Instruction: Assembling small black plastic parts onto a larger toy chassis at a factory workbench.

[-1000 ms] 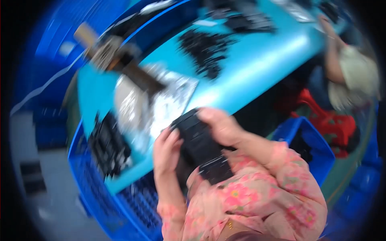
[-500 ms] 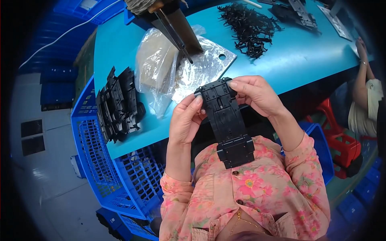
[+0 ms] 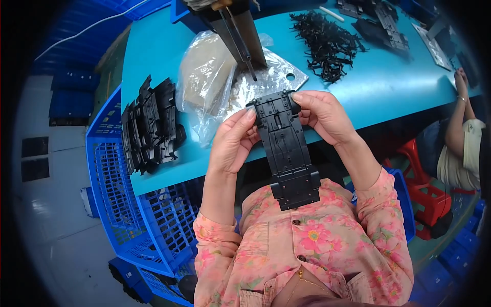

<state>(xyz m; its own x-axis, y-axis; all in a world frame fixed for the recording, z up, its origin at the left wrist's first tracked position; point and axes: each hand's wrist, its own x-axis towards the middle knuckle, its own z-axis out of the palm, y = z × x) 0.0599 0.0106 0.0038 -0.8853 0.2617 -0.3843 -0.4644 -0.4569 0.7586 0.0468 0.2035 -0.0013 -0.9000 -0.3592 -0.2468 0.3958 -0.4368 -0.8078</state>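
Note:
Both hands hold one long black plastic chassis plate (image 3: 286, 148) by its far end, in front of my body. My left hand (image 3: 234, 139) pinches the left corner, thumb on top and fingers curled beneath. On the right corner, my right hand (image 3: 327, 116) grips the same way. The plate's wider near end hangs toward my shirt. Just beyond it stands a bench machine with a thin metal rod (image 3: 251, 66) pointing down over a shiny, film-covered plate (image 3: 291, 61). Under the plate, the fingertips are partly hidden.
Stacked black plastic parts (image 3: 153, 125) lie at the table's left edge, beside a clear plastic bag (image 3: 204, 77). A heap of small black parts (image 3: 330, 48) sits at the back. Blue crates (image 3: 166, 225) stand below left. Another person's arm (image 3: 455, 123) and a red stool (image 3: 427, 197) are at right.
The view has shifted slightly. Both hands still hold the chassis plate by the same corners, and its far end appears a little closer to the machine's rod.

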